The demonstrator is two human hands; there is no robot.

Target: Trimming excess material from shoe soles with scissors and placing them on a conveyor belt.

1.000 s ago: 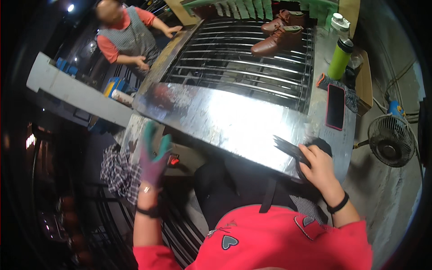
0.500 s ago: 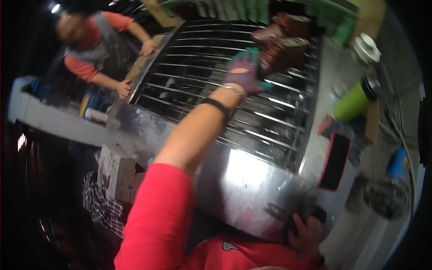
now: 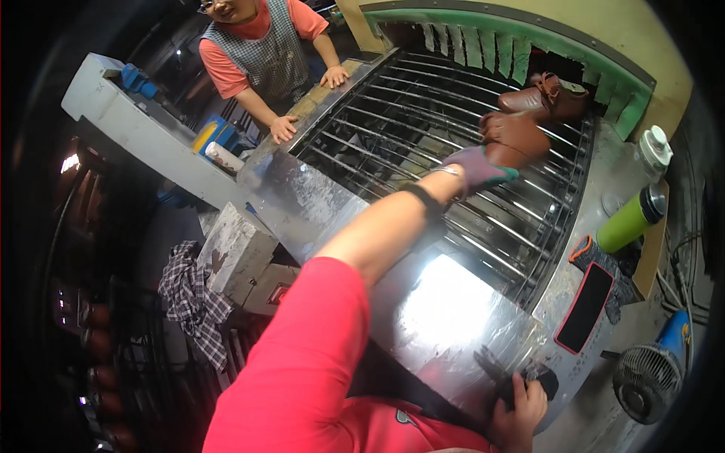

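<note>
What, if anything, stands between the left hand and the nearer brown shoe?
Nothing visible: the gloved left hand appears to touch the nearer brown shoe. The other brown shoe sits beyond it, closer to the green flaps, not in between.

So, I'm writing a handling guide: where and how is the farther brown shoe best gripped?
Probably by the raised collar at its right end, coming from above: the farther brown shoe points its toe left and has its opening facing up, while the nearer brown shoe, with the gloved left hand at it, crowds the near side.
</note>
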